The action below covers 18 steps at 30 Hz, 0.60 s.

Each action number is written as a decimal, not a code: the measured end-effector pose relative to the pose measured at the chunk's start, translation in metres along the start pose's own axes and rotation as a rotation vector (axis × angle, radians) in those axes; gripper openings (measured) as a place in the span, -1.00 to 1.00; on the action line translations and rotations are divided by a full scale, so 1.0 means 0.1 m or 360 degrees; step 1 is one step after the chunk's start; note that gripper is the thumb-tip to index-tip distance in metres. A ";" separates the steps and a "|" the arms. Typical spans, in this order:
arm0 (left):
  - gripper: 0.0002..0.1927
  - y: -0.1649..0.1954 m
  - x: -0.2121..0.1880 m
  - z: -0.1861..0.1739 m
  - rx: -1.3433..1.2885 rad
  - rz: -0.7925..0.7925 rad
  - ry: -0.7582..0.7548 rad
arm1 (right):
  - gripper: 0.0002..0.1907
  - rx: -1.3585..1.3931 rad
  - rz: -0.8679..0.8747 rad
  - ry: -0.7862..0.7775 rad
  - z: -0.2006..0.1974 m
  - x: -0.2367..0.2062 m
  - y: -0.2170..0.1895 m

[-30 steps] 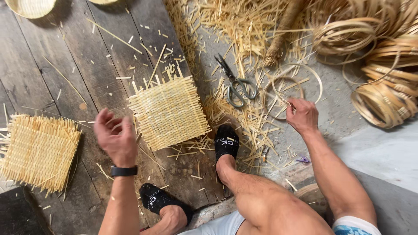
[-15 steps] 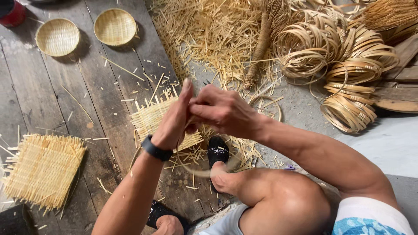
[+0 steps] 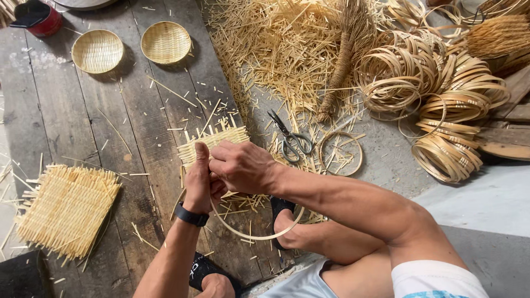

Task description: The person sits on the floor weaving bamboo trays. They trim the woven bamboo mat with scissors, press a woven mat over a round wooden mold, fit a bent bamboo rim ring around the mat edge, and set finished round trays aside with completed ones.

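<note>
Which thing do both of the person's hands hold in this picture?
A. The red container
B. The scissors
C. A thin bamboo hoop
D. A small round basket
C. The left hand and right hand meet on a thin bamboo hoop that curves down below them, while the scissors lie untouched on the floor beyond.

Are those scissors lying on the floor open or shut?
Slightly open. The scissors lie flat among straw scraps, their blades a little apart towards the tips and the two handle loops spread. No hand touches them.
</note>
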<state>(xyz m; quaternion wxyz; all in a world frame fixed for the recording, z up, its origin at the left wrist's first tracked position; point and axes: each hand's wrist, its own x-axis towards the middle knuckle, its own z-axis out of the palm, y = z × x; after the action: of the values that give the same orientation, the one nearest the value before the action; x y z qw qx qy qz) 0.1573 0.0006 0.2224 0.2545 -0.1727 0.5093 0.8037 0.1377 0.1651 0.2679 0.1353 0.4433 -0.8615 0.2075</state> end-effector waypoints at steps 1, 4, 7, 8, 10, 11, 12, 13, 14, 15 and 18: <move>-0.36 -0.02 0.02 -0.01 -0.0034 -0.0008 0.0038 | -0.87 -0.0020 0.0017 -0.0029 0.05 0.00 0.02; -0.38 0.00 0.14 -0.12 -0.0075 -0.0182 -0.0016 | -0.89 0.0218 -0.0024 -0.0042 0.15 0.10 0.23; -0.43 0.07 0.24 -0.33 -0.0201 0.0033 -0.0187 | -0.65 0.0874 0.0825 -0.0079 0.12 0.10 0.57; -0.48 0.11 0.27 -0.43 -0.0412 0.0272 -0.0216 | -0.55 0.1132 0.1179 -0.0061 0.11 0.07 0.66; -0.58 0.14 0.29 -0.61 -0.0828 0.0758 -0.0247 | -0.57 0.2275 0.1659 0.0432 0.12 -0.09 0.77; -0.62 0.14 0.31 -0.68 -0.0868 0.0726 -0.0178 | -0.55 0.2561 0.1632 0.0475 0.16 -0.17 0.77; -0.65 0.12 0.34 -0.71 -0.0907 0.0696 -0.0112 | -0.51 0.2848 0.1599 0.0518 0.22 -0.26 0.75; -0.67 0.11 0.36 -0.75 -0.0951 0.0669 -0.0044 | -0.53 0.2903 0.1564 0.0541 0.32 -0.30 0.75; -0.69 0.12 0.38 -0.80 -0.0984 0.0554 -0.0040 | -0.53 0.2951 0.1529 0.0569 0.42 -0.31 0.74; -0.69 0.12 0.40 -0.84 -0.1020 0.0434 -0.0041 | -0.53 0.2995 0.1500 0.0602 0.50 -0.33 0.76; -0.68 0.17 0.50 -0.97 -0.0705 0.0089 -0.0106 | -0.56 0.3034 0.1583 0.0444 0.68 -0.37 0.84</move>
<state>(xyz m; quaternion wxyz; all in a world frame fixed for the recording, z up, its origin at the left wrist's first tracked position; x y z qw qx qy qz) 0.1084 -0.0817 0.1673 0.2047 -0.1836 0.3164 0.9079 0.0872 0.2029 0.1731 -0.2675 -0.0604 -0.4059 0.8718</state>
